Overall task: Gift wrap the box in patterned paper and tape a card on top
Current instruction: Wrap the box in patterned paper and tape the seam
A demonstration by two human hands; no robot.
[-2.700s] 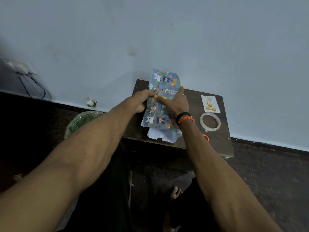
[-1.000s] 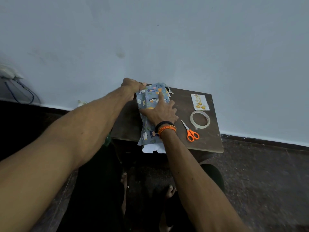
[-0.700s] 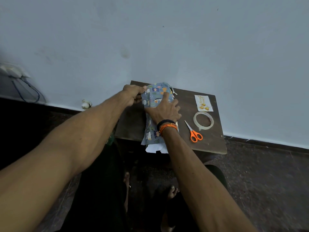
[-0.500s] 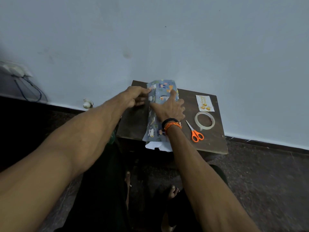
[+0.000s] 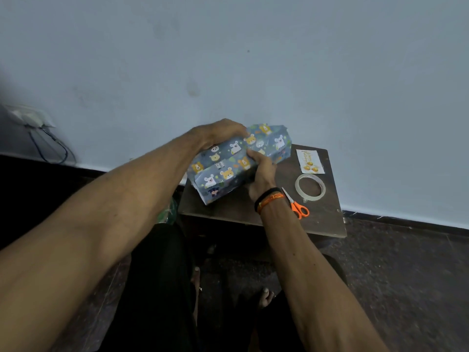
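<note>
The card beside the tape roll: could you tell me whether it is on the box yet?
Not yet: the card lies flat on the table, apart from the wrapped box.

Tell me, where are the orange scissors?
The orange scissors lie on the small table, near its front right, just beside the right wrist and below the tape roll.

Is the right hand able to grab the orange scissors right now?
Probably not yet: the right hand grips the blue animal-print wrapped box. The orange-handled scissors lie uncovered beside its wrist, so letting go would free it.
</note>
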